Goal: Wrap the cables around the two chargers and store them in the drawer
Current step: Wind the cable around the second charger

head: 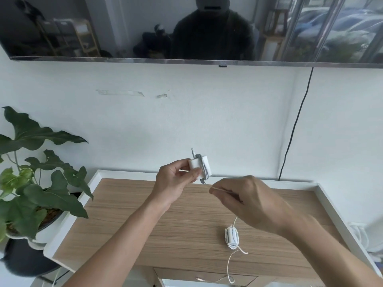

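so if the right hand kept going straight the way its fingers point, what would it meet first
Probably the left hand, which holds the wrapped charger. The right hand, pinching a pale cord, points left and slightly up toward it; depth is unclear, so it might pass in front.

The tabletop [145,214] at centre shows matt, streaky wood grain inside a smooth white rim. The held charger [200,166] looks like glossy white plastic, its cable [202,164] smooth grey (perhaps rubbery; it is small). The screen [186,27] along the top is glossy, mirror-like, metal-edged.
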